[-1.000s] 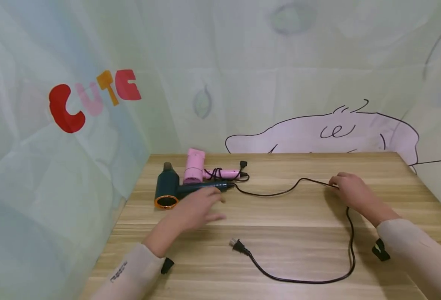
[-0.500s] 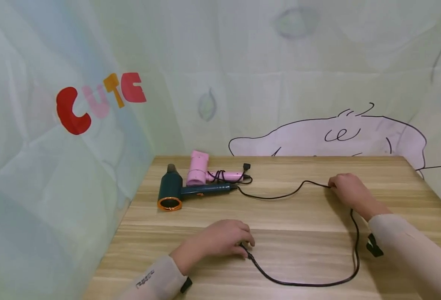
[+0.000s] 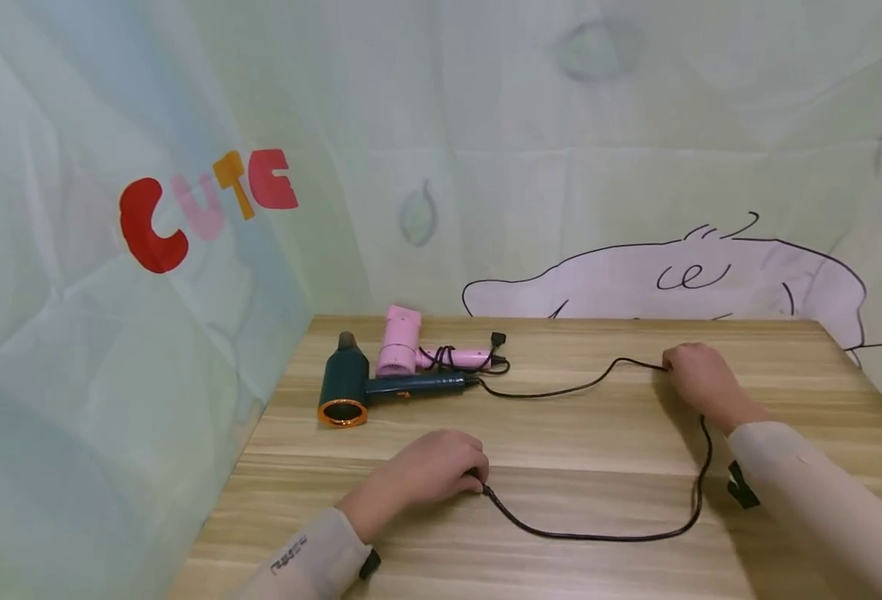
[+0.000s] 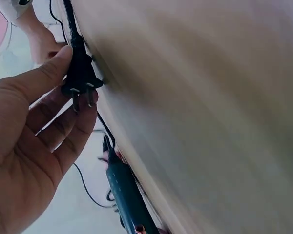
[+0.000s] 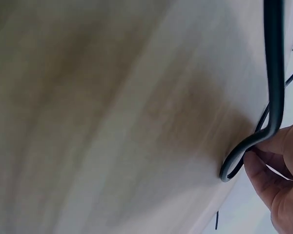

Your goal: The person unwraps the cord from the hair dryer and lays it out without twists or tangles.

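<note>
My left hand pinches the black two-prong plug between thumb and fingers, its metal prongs showing in the left wrist view. From the plug the black cord curves over the table to my right hand, whose thumb and fingertips pinch a bend of the cord. Beyond the right hand the cord runs left to the handle of a dark green hair dryer with an orange ring. The dryer lies at the table's left; the head view hides the plug behind my fingers.
A pink hair dryer, cord wrapped around its handle, lies just behind the green one. The wooden table meets a printed curtain at the back and another at the left.
My left hand has come from above the green dryer's handle down to the plug and grips it, drawing it slightly left and back. The cord's front loop has shifted; the right hand keeps its hold.
</note>
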{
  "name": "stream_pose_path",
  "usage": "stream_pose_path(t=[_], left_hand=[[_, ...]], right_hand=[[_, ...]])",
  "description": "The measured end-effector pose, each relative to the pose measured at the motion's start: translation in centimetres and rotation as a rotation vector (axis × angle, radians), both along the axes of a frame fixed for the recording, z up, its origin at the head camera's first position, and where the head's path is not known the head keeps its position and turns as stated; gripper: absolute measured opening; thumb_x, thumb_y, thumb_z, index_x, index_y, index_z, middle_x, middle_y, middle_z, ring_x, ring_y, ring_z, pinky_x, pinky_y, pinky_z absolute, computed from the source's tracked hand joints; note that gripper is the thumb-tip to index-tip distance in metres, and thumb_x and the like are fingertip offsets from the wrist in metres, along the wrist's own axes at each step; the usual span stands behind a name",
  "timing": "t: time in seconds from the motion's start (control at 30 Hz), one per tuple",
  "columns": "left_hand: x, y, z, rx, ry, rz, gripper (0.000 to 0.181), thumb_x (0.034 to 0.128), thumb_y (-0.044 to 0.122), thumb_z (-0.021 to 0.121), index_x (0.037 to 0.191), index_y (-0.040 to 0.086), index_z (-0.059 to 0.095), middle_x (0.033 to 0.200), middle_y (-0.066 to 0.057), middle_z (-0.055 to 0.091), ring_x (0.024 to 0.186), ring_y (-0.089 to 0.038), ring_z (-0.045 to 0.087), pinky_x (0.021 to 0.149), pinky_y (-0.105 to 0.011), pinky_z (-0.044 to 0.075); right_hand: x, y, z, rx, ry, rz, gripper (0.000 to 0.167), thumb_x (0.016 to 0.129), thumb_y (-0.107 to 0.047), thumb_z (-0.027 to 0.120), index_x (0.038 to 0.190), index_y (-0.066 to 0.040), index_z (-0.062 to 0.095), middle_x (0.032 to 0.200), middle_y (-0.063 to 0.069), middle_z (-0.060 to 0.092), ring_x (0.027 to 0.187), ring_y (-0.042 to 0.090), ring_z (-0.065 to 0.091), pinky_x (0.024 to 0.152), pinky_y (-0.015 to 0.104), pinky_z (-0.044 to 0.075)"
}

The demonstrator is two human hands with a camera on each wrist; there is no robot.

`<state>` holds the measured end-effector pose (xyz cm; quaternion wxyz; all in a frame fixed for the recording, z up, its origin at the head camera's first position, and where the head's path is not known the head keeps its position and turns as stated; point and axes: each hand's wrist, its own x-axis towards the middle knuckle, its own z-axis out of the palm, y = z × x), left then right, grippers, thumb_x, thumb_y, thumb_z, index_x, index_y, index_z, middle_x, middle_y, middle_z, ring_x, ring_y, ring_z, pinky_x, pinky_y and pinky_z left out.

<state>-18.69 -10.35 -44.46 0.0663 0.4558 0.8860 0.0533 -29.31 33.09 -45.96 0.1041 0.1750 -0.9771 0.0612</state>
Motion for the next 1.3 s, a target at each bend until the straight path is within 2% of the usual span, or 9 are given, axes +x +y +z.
stream_pose_path(t=[0.17,0.47,0.6,0.8,0.93,1.0,1.07,1.2,1.3], left_hand=[[-1.1,-1.2,0.2,-0.016,-0.006,0.102,0.006,0.0919,0.026,0.076,0.088,0.023,0.074,0.084,0.013,0.062,0.078,-0.003,0.056,0.077,-0.024,0.051],[-2.8,-3.1,0.7,0.058,-0.060,0.211,0.010,0.0932,0.023,0.075,0.085,0.020,0.071,0.080,0.012,0.062,0.075,-0.006,0.055,0.074,-0.026,0.050],[-3.7,-3.4,0.5,0.043,-0.016,0.244,0.010,0.0928,0.024,0.076,0.083,0.021,0.071,0.078,0.013,0.062,0.074,-0.006,0.056,0.076,-0.028,0.051],[-4.6,-3.8,0.5,0.014,0.046,0.272,0.010,0.0912,0.025,0.077,0.084,0.022,0.071,0.082,0.011,0.063,0.080,-0.008,0.058,0.080,-0.031,0.052],[-4.9,-3.6,1.2,0.032,0.035,0.314,0.011,0.0934,0.032,0.074,0.093,0.021,0.074,0.089,0.009,0.065,0.081,-0.008,0.058,0.080,-0.031,0.052],[-5.5,-3.6,1.9,0.069,0.050,0.378,0.018,0.0944,0.037,0.073,0.099,0.019,0.074,0.093,0.006,0.066,0.082,-0.009,0.058,0.080,-0.033,0.052],[-6.6,-3.9,2.7,0.112,0.086,0.479,0.025,0.0960,0.040,0.070,0.104,0.017,0.072,0.098,0.002,0.066,0.084,-0.013,0.059,0.078,-0.035,0.053],[-10.0,-4.9,4.1,0.163,0.123,0.728,0.042,0.0990,0.039,0.064,0.126,0.007,0.062,0.121,-0.017,0.058,0.093,-0.028,0.061,0.080,-0.046,0.054],[-12.5,-5.8,4.5,0.141,0.087,0.846,0.057,0.0996,0.035,0.061,0.144,0.001,0.047,0.134,-0.028,0.048,0.106,-0.039,0.059,0.086,-0.053,0.053]], right_hand=[[-0.9,0.7,-0.1,0.013,-0.027,-0.019,0.021,0.086,0.014,0.054,0.090,0.006,0.073,0.092,0.027,0.071,0.085,0.045,0.068,0.076,0.055,0.054],[-3.6,2.0,0.1,0.007,-0.038,-0.043,0.021,0.086,0.013,0.053,0.088,0.005,0.073,0.093,0.027,0.072,0.084,0.046,0.067,0.077,0.057,0.053],[-4.5,2.3,0.3,-0.024,-0.095,-0.082,0.023,0.091,0.010,0.051,0.097,0.008,0.073,0.104,0.032,0.069,0.094,0.050,0.065,0.082,0.060,0.051],[-5.6,2.1,0.6,-0.043,-0.136,-0.097,0.022,0.095,0.006,0.052,0.103,0.008,0.073,0.109,0.033,0.068,0.096,0.049,0.064,0.082,0.059,0.051],[-5.1,2.3,1.0,-0.029,-0.133,-0.083,0.020,0.095,0.004,0.055,0.104,0.007,0.074,0.109,0.031,0.069,0.096,0.048,0.065,0.082,0.059,0.051],[-4.7,2.2,1.3,-0.027,-0.125,-0.070,0.020,0.095,0.004,0.057,0.104,0.007,0.074,0.108,0.031,0.069,0.096,0.048,0.065,0.083,0.059,0.051],[-4.2,2.0,1.5,-0.018,-0.104,-0.051,0.019,0.094,0.005,0.058,0.104,0.007,0.074,0.108,0.030,0.070,0.098,0.048,0.066,0.085,0.059,0.051],[-3.4,1.0,1.8,-0.005,-0.009,0.001,0.014,0.091,0.004,0.065,0.100,0.006,0.075,0.101,0.026,0.073,0.095,0.045,0.068,0.083,0.056,0.053],[-2.7,-0.4,1.9,-0.024,0.072,0.046,0.010,0.088,0.003,0.070,0.096,0.005,0.075,0.094,0.022,0.074,0.087,0.039,0.070,0.078,0.052,0.055]])
